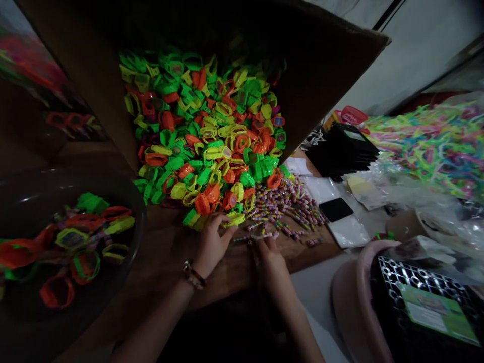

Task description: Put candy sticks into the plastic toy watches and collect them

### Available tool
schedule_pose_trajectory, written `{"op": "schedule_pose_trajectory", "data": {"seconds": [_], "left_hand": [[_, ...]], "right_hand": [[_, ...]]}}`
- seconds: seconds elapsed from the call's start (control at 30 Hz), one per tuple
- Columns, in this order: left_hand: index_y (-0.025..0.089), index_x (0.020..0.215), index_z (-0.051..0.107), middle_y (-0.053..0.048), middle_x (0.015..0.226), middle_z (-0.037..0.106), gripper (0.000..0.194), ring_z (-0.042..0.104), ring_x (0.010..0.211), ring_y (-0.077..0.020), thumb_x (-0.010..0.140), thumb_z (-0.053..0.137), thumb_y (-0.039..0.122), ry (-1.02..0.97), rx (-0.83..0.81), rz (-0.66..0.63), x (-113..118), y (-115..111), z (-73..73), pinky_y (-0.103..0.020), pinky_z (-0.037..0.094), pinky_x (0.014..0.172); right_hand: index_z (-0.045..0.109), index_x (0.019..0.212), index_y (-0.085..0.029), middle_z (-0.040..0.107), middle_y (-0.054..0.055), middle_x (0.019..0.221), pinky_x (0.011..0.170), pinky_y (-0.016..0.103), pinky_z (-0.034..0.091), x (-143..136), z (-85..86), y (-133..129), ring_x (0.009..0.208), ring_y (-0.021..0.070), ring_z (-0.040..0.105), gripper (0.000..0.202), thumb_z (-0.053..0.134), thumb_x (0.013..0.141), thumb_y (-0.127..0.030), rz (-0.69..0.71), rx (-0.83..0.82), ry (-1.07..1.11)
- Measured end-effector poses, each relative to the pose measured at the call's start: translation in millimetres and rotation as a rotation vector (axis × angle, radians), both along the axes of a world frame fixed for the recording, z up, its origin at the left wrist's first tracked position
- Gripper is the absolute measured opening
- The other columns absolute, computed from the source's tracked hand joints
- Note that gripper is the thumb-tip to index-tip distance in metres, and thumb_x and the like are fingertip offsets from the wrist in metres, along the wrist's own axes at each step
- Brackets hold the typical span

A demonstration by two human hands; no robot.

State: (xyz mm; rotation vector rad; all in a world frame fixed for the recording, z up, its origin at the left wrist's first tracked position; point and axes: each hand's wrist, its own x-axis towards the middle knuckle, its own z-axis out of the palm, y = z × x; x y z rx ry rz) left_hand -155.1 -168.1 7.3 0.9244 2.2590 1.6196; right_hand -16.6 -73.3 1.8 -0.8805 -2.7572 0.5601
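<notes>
A heap of green, yellow and orange plastic toy watches (212,146) spills out of a cardboard box lying on its side. My left hand (214,244), with a bracelet at the wrist, is at the heap's front edge, thumb and index finger closed on a yellow toy watch (236,219). Beside the heap spreads a pile of small wrapped candy rolls (283,201). At the near edge of that pile my right hand (273,257) has its fingers bent down and together over a candy roll (264,236); its fingertips are partly hidden.
A dark basin (138,222) with toy watches stands at left. The cardboard box (333,60) rises behind the heap. At right are a phone (336,209), black trays (348,146), a pink tub (351,302) holding more trays, and colourful strips (434,146) with clear plastic bags.
</notes>
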Motion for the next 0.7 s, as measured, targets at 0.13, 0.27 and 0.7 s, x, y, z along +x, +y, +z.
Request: {"op": "schedule_pose_trajectory", "data": {"seconds": [0.13, 0.27, 0.7], "left_hand": [[0.020, 0.099, 0.047, -0.003, 0.096, 0.063, 0.032, 0.065, 0.088, -0.0161, 0.076, 0.065, 0.031, -0.182, 0.172, -0.014, 2.8, -8.8, 18.6, -0.029, 0.054, 0.077], [0.020, 0.101, 0.050, -0.002, 0.096, 0.065, 0.042, 0.065, 0.088, -0.0158, 0.067, 0.073, 0.031, -0.497, 0.296, 0.003, 7.0, -14.9, 40.4, -0.028, 0.053, 0.079], [0.020, 0.121, 0.056, -0.007, 0.122, 0.061, 0.034, 0.056, 0.114, -0.0178, 0.087, 0.056, 0.025, 0.072, 0.054, -0.194, 13.6, -32.3, 64.1, -0.033, 0.044, 0.101]], "right_hand": [[0.060, 0.097, -0.016, 0.057, 0.014, 0.101, 0.078, 0.033, 0.048, -2.9, 9.9, -1.0, 0.086, 0.0217, 0.059, 0.039, 0.038, 0.071, 0.002, -0.004, -0.038, -0.065], [0.057, 0.105, -0.016, 0.059, 0.013, 0.106, 0.087, 0.037, 0.048, -2.8, 32.2, 10.1, 0.100, 0.0226, 0.056, 0.036, 0.046, 0.072, -0.007, 0.070, -0.188, 0.278], [0.054, 0.104, -0.020, 0.063, 0.007, 0.096, 0.079, 0.031, 0.050, -9.7, 76.9, -11.6, 0.093, 0.0185, 0.060, 0.020, 0.047, 0.085, -0.020, 0.243, -0.282, 0.501]]}}
